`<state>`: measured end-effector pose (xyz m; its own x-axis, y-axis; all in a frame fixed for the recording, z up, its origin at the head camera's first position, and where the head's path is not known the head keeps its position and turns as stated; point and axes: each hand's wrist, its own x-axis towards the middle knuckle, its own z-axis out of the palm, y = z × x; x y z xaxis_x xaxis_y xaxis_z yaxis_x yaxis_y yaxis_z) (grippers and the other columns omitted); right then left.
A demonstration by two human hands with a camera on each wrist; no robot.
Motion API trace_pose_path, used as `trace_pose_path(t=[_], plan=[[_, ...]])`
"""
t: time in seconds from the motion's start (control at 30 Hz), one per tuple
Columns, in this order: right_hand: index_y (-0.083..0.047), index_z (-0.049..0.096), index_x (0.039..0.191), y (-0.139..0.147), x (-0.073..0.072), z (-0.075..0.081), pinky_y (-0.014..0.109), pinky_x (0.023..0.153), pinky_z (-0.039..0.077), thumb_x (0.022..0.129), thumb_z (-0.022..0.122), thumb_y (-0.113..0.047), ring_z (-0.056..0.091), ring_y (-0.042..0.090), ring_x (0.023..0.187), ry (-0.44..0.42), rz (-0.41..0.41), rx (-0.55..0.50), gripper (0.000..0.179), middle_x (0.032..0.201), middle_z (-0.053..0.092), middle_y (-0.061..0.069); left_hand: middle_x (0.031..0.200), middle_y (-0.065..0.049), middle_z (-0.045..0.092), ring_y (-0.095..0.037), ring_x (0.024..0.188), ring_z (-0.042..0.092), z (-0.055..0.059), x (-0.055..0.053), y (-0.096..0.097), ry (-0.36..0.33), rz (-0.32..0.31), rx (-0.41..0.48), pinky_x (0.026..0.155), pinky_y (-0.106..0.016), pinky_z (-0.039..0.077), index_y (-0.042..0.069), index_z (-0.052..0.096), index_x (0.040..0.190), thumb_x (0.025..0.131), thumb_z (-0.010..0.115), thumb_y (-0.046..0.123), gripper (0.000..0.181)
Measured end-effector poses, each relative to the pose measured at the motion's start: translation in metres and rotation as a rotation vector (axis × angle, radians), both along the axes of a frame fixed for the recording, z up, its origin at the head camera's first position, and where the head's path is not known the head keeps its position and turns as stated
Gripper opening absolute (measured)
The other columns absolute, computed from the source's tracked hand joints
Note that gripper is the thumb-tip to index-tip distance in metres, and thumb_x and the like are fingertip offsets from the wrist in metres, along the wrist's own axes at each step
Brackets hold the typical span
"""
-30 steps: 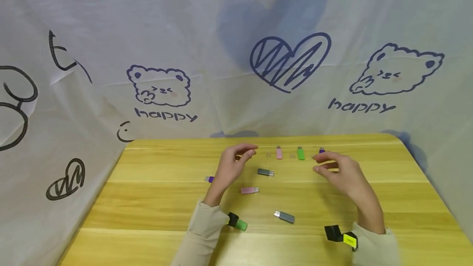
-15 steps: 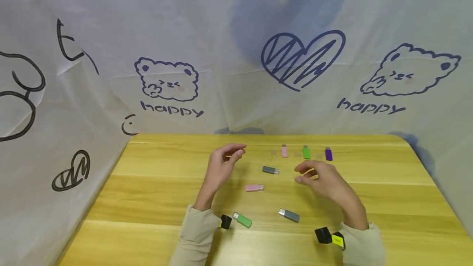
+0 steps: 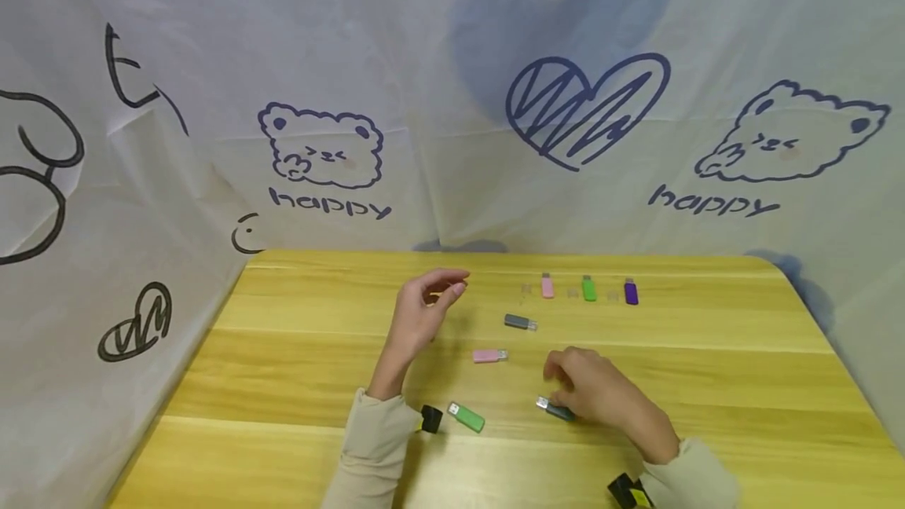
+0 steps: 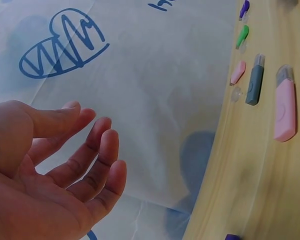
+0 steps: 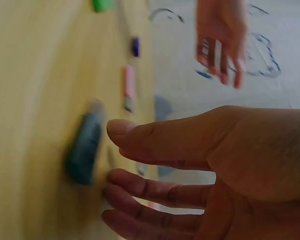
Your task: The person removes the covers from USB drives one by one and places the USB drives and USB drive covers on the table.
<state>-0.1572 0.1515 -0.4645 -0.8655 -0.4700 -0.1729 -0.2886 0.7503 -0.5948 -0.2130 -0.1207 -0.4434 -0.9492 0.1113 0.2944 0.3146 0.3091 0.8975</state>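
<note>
My right hand (image 3: pixel 601 391) hovers low over a grey USB stick (image 3: pixel 557 412), its thumb and fingers loosely bent. The right wrist view shows this grey stick lying just off the fingertips, blurred and not gripped. My left hand (image 3: pixel 417 316) hangs above the table with relaxed fingers and nothing in them. Between the hands lie a pink USB stick (image 3: pixel 486 356) and another grey one (image 3: pixel 519 322). A green USB stick (image 3: pixel 468 417) lies beside the left wrist. Part of a purple stick (image 4: pixel 232 237) shows in the left wrist view; the left arm hides it from the head view.
At the back of the wooden table (image 3: pixel 283 383) stand in a row a pink stick (image 3: pixel 547 287), a green stick (image 3: pixel 589 289) and a purple stick (image 3: pixel 631 292). Small clear pieces (image 3: pixel 526 289) lie between them. A printed cloth (image 3: pixel 438 100) hangs behind the table.
My right hand has come away from the purple stick at the back, moving toward me and down to the near grey stick. The left hand has shifted slightly left.
</note>
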Motion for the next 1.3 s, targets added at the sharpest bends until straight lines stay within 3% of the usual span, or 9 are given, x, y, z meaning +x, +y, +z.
trace_pose_path(t=[0.33,0.47,0.63,0.83,1.07,1.3], plan=[[-0.011,0.066,0.082,-0.013,0.012,-0.013,0.028,0.059,0.046,0.084,0.078,0.008,0.051,0.012,0.07,0.091,-0.026,-0.002,0.022,0.078,0.058,-0.003,0.11,-0.009,0.075,-0.024,0.101,0.069,0.005,-0.001,-0.002,0.002,0.008,0.005,0.087,-0.044,0.055,0.005,0.076,0.113,0.1,0.068,0.009,0.016],[-0.012,0.066,0.084,-0.012,0.013,-0.014,0.025,0.059,0.047,0.086,0.078,0.006,0.051,0.01,0.068,0.113,-0.024,-0.042,0.022,0.077,0.059,-0.005,0.11,-0.009,0.075,-0.025,0.101,0.069,0.005,0.001,0.0,0.004,0.0,-0.002,0.088,-0.046,0.056,0.004,0.076,0.112,0.099,0.069,0.008,0.015],[-0.009,0.071,0.097,-0.01,0.007,0.002,0.026,0.064,0.052,0.09,0.077,0.001,0.059,0.009,0.074,0.181,-0.054,-0.104,0.014,0.083,0.066,-0.004,0.111,-0.008,0.075,-0.025,0.101,0.069,0.006,0.004,0.005,0.013,-0.052,-0.033,0.089,-0.048,0.055,0.004,0.076,0.112,0.099,0.069,0.009,0.015],[-0.005,0.076,0.108,-0.013,-0.004,0.025,0.028,0.071,0.057,0.093,0.07,0.007,0.066,0.012,0.084,0.26,-0.088,-0.232,0.02,0.098,0.071,0.001,0.11,-0.007,0.075,-0.024,0.1,0.069,0.006,0.006,0.011,0.007,-0.114,-0.056,0.088,-0.045,0.055,0.003,0.076,0.112,0.1,0.068,0.01,0.016],[-0.004,0.078,0.109,-0.02,-0.013,0.044,0.035,0.076,0.06,0.092,0.071,0.007,0.07,0.019,0.088,0.341,-0.137,-0.353,0.021,0.104,0.074,0.008,0.109,-0.007,0.075,-0.021,0.1,0.07,0.011,0.01,0.017,-0.011,-0.159,-0.041,0.088,-0.04,0.056,0.005,0.076,0.112,0.101,0.068,0.012,0.015],[-0.001,0.079,0.106,-0.027,-0.016,0.054,0.038,0.076,0.062,0.089,0.078,0.001,0.075,0.027,0.088,0.364,-0.2,-0.459,0.017,0.102,0.077,0.013,0.112,-0.01,0.074,-0.021,0.102,0.07,0.015,0.014,0.025,-0.011,-0.271,0.014,0.093,-0.041,0.056,0.004,0.074,0.114,0.1,0.069,0.011,0.017]])
